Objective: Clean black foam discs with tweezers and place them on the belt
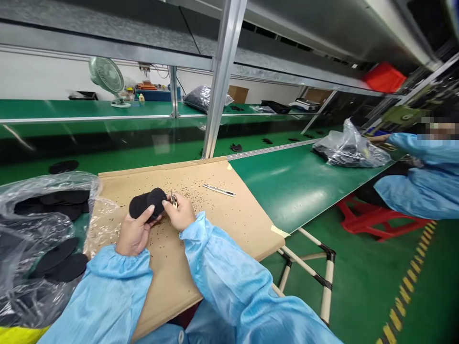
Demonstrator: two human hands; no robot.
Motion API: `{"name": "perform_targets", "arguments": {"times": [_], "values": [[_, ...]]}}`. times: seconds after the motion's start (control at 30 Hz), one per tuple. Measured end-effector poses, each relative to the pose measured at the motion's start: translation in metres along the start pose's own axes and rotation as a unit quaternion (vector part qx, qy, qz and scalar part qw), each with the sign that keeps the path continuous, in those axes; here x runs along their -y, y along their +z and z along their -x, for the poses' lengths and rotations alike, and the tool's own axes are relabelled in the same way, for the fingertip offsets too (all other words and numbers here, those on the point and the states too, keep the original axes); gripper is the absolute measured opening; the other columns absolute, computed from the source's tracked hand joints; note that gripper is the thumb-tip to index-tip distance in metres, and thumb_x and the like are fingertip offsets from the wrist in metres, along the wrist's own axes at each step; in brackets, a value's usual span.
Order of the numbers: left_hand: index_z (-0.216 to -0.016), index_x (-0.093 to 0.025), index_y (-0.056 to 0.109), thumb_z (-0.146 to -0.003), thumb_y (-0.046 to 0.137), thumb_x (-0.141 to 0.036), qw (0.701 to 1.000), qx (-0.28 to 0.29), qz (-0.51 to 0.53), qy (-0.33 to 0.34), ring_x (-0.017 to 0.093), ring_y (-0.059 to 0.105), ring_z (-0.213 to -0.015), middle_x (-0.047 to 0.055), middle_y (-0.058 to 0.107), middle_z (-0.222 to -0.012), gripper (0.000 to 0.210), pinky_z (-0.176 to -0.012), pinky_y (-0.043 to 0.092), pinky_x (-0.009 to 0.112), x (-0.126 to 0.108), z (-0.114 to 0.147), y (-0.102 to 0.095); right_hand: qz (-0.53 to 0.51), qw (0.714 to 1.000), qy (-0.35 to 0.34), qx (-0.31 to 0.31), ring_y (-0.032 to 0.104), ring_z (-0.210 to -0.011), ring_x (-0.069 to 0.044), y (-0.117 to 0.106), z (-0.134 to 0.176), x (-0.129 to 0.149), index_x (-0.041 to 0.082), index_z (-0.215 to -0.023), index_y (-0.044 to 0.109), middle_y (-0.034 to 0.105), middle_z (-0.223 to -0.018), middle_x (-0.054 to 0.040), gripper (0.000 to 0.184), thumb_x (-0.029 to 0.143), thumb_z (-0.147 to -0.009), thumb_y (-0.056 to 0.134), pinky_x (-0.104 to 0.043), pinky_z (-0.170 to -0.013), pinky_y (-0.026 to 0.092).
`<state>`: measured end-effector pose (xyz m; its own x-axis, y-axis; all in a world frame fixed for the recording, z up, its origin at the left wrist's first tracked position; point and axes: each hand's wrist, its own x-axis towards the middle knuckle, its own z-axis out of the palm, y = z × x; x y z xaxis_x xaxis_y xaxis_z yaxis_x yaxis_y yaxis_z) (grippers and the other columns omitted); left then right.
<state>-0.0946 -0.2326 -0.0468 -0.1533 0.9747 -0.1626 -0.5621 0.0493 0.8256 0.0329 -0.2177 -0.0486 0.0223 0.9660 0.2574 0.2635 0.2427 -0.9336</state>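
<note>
My left hand (136,229) is closed on a few flat black oval pads (147,203), held fanned over one another above the cardboard. My right hand (180,213) is closed round a small metal tool (174,199), whose kind is mostly hidden by the fingers. Its thumb tip meets the right edge of the top pad. On the cardboard sheet (211,229) under both hands lie many tiny black bits. A slim silver cutter-like tool (219,190) rests there, beyond my right hand.
At the left, an open clear plastic bag (21,229) holds more black pads. Farther right along the green bench (287,184) sits another filled plastic bag (349,148). A metal post (222,81) rises behind the cardboard. A co-worker's blue sleeve (419,188) shows beside a red stool (380,222).
</note>
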Motion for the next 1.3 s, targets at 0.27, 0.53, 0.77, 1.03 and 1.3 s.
{"name": "perform_targets", "arguments": {"times": [0.27,0.53,0.77,1.03,1.3], "values": [[-0.106,-0.014,0.065,-0.057,0.084,-0.028,1.0,0.02,-0.012,-0.001,0.024,0.066,-0.091,0.011,0.068,-0.106,0.054,-0.077,0.057,0.039,0.007,-0.001,-0.001,0.003,0.999,-0.025,0.021,0.052,-0.063,-0.014,-0.004,-0.006,-0.006,0.019,-0.084,0.06,0.058,-0.069,0.0013,0.018,0.036,-0.079,0.054,-0.026,-0.064,0.043],[-0.101,-0.014,0.066,-0.056,0.084,-0.023,0.999,0.029,0.003,0.038,0.022,0.063,-0.102,0.009,0.069,-0.107,0.048,-0.095,0.048,0.038,0.007,-0.002,-0.001,0.014,0.997,-0.037,0.062,0.054,-0.064,-0.015,-0.009,-0.007,-0.002,0.019,-0.084,0.06,0.06,-0.071,0.0002,0.017,0.035,-0.08,0.053,-0.027,-0.065,0.044],[-0.1,-0.017,0.065,-0.052,0.085,-0.017,0.997,0.009,0.037,0.071,0.021,0.061,-0.108,0.007,0.068,-0.109,0.051,-0.101,0.043,0.037,0.011,-0.007,-0.004,0.038,0.996,-0.059,0.057,0.055,-0.068,-0.017,-0.004,-0.004,-0.002,0.02,-0.084,0.06,0.062,-0.074,-0.0016,0.014,0.031,-0.08,0.053,-0.029,-0.067,0.044],[-0.096,-0.014,0.068,-0.056,0.084,-0.021,0.998,0.028,0.03,0.039,0.02,0.063,-0.1,0.008,0.07,-0.103,0.044,-0.097,0.045,0.037,0.008,-0.007,-0.005,0.036,0.998,-0.043,0.036,0.055,-0.068,-0.017,-0.002,-0.003,-0.002,0.02,-0.085,0.062,0.061,-0.073,-0.002,0.017,0.034,-0.08,0.054,-0.029,-0.066,0.044],[-0.091,-0.015,0.069,-0.055,0.085,-0.023,0.998,0.058,0.032,0.022,0.019,0.064,-0.094,0.006,0.07,-0.097,0.04,-0.096,0.045,0.036,0.007,-0.006,-0.007,0.006,0.997,-0.041,0.071,0.055,-0.068,-0.016,-0.003,-0.004,-0.002,0.019,-0.086,0.064,0.061,-0.073,-0.0008,0.028,0.045,-0.08,0.057,-0.027,-0.065,0.044]]}}
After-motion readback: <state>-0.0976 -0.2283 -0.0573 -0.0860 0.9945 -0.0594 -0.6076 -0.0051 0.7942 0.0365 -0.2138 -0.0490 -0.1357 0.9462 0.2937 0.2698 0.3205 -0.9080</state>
